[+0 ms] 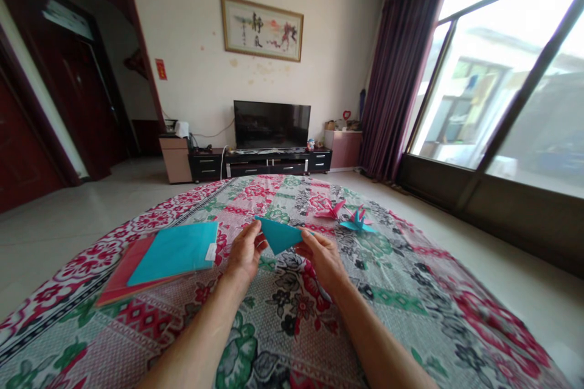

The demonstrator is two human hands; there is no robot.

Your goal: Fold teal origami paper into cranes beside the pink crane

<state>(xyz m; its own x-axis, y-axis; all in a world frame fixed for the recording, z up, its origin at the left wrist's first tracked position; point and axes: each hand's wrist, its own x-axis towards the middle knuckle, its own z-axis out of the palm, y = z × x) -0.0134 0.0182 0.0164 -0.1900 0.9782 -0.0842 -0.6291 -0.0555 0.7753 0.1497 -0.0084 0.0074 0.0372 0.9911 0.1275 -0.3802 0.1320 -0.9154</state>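
Note:
A blue sheet of paper folded into a triangle (279, 237) is held up over the table, its long edge on top and a point hanging down. My left hand (245, 249) pinches its left corner between thumb and fingers. At the right corner, my right hand (323, 255) grips it the same way. To the left lies a packet of blue paper (176, 252) with a white label, on top of a red packet (130, 270). Beyond my right hand stand a blue folded paper crane (358, 222) and a pink one (332, 211), with more pink paper behind the blue one.
A patterned cloth covers the round table (292, 328). Across the room, a television (272, 126) stands on a low black cabinet (255, 165). A framed picture (262, 27) hangs above. Purple curtains (396, 73) and a large window are at right, a doorway at left.

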